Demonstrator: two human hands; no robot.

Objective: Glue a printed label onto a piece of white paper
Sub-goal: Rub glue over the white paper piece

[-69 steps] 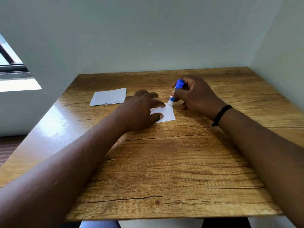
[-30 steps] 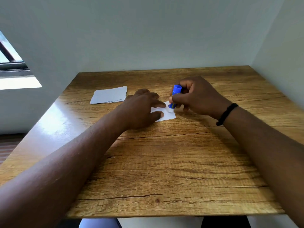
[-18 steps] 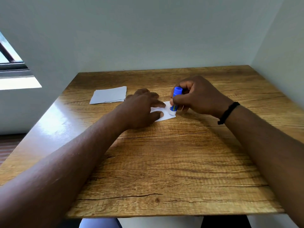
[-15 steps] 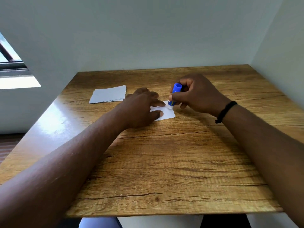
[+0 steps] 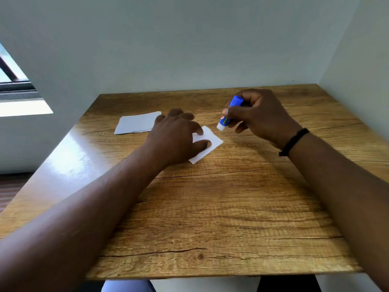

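Note:
A small white slip, the label, lies blank side up near the middle of the wooden table. My left hand presses it flat with thumb and forefinger, covering its left part. My right hand holds a blue glue stick tilted, its white tip lifted just off the label's far right corner. A larger piece of white paper lies flat further left, behind my left hand.
Walls close the table in at the back and on the right. A window sits on the left. The table's front edge is near my body. A black band circles my right wrist.
The glue stick was rubbing on the label; now my right hand has lifted it up and to the right, off the paper. The label has turned slightly under my left hand.

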